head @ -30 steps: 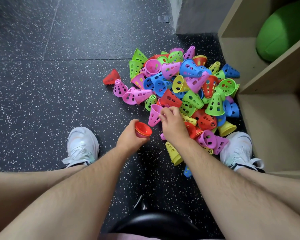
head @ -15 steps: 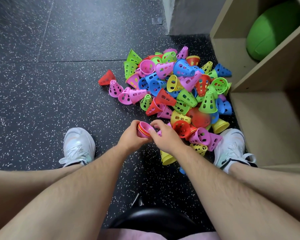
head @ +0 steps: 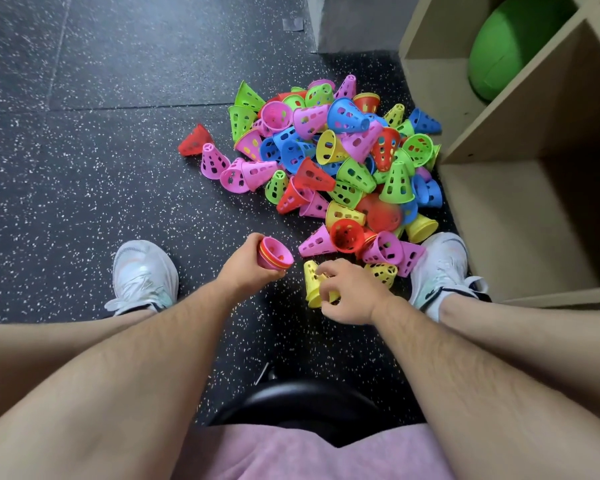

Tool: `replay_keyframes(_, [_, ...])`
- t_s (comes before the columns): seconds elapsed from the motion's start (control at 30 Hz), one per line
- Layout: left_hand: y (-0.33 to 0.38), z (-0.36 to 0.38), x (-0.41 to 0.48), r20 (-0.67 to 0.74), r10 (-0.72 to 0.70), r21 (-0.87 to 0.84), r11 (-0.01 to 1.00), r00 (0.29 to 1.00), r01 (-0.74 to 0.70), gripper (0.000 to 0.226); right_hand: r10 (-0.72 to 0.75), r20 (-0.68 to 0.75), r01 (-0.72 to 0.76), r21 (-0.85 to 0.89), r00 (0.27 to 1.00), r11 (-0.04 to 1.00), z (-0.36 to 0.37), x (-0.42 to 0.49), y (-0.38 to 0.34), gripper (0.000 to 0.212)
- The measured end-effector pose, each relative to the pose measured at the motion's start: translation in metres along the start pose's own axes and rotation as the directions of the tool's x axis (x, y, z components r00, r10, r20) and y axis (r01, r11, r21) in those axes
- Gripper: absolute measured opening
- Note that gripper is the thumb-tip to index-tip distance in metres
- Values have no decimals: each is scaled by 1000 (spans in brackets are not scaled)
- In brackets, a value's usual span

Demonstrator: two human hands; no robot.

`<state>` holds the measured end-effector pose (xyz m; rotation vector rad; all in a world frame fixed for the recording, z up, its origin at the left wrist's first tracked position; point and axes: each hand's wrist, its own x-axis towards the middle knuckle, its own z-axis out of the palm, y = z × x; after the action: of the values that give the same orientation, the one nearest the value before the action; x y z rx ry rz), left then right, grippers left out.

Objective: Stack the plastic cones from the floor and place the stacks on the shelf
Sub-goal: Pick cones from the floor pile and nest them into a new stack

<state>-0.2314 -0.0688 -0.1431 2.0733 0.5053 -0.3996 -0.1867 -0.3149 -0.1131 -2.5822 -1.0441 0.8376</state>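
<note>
Plastic cones (head: 340, 157) in pink, green, blue, yellow and red lay heaped on the speckled black floor (head: 84, 168), just beside the wooden shelf (head: 520, 220). The left hand (head: 246, 271) gripped a small nested stack (head: 276, 254), with a pink cone innermost and its mouth tilted toward the heap. The right hand (head: 350, 292) had thumb and forefinger curled on a yellow cone (head: 310, 285), which lay at the heap's near edge, near a white shoe (head: 440, 268).
</note>
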Motion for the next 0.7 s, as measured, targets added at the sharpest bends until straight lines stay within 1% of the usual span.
replay_keyframes(0.07, [-2,-1,-2,-2,-6,8,1000,1000,6,70,-1,35,2,-23,999,1000,1,-3,2,23])
replay_keyframes(0.13, [-5,-3,-3,-4,-13,19,1000,1000,13,71,-7,28,8,-31,1000,999,1,-3,2,36])
replay_keyframes(0.27, [-3,-6,-5,-9,-7,12,1000,1000,7,70,54,-65,-53,23,996,998,-5,0,2,53])
replay_keyframes(0.33, [-1,-6,-5,-12,-8,7,1000,1000,8,71,100,-95,-95,49,991,994,-9,6,0,58])
replay_keyframes(0.43, [-1,-6,-5,-24,-5,10,1000,1000,5,70,159,-158,-141,123,975,982,-13,16,-3,56])
replay_keyframes(0.53, [-2,-7,-6,-31,-7,6,1000,1000,7,70,201,-251,-168,148,947,975,-12,22,-3,39])
replay_keyframes(0.6, [-1,-7,-7,-30,-3,9,1000,1000,4,70,223,-354,-175,162,908,971,-13,24,-1,26])
replay_keyframes(0.7, [0,-5,-7,-28,16,26,1000,999,-16,67,244,-477,-175,185,844,967,-19,27,-2,24])
